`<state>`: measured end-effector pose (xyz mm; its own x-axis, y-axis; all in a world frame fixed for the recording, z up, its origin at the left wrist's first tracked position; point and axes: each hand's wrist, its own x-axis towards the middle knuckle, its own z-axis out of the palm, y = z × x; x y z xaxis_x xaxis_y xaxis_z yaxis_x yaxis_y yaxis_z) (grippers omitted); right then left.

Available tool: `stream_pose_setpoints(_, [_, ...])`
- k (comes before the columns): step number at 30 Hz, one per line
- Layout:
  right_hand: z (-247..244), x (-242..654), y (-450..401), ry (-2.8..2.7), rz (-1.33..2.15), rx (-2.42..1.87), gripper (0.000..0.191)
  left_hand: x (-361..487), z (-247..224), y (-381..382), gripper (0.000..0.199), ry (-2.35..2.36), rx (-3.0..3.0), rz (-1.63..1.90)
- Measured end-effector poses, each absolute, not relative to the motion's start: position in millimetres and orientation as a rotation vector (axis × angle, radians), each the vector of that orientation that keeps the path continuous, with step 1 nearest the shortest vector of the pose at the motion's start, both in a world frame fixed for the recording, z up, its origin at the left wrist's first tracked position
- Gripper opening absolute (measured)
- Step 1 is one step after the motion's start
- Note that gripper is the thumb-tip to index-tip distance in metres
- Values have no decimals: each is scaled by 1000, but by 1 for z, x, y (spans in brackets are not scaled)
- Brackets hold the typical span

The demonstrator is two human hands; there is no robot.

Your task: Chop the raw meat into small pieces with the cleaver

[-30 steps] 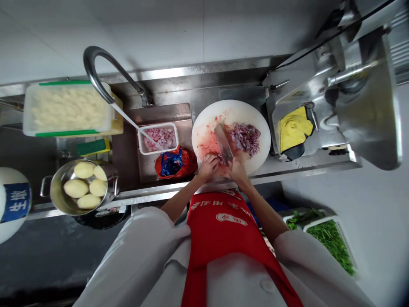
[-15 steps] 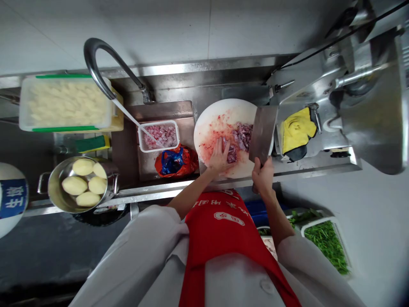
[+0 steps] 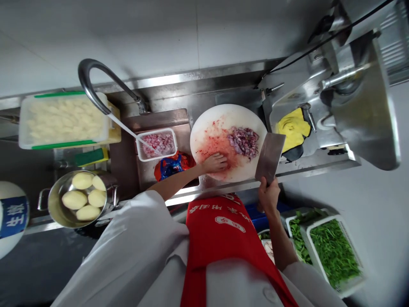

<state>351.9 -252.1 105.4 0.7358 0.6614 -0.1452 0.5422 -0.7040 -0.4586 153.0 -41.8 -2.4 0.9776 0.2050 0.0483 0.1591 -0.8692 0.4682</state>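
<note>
The cleaver [image 3: 270, 156] is gripped in the closed right hand [image 3: 269, 195]; chopped meat [image 3: 244, 143] is piled on the cutting board [image 3: 207, 121], where the left hand [image 3: 215, 163] is laid, loosely open.

Left hand [image 3: 215, 163]: palm down, fingers [image 3: 222, 160] pointing right. Left forearm [image 3: 179, 181]: bare, angled inward. Right hand [image 3: 269, 196]: closed in grip. Right forearm [image 3: 281, 236]: directed forward.

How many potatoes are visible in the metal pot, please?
5 potatoes in the pot: back left, back right, middle left, middle right and front. Others may be hidden underneath.
</note>
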Motion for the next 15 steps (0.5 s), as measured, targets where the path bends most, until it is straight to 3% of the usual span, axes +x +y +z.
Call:
stream_pose_setpoints(5, [98,358,-252,-964,364,-2555,47,133,-4,-26,29,228,2576,42])
stream_pose_setpoints(9, [93,357,-249,-1001,338,-2529,40,78,-4,16,21,815,2485,28])
stream_pose_setpoints(15, [103,343,-244,-998,396,-2543,31,-61,16,90,34,1748,2131,-69])
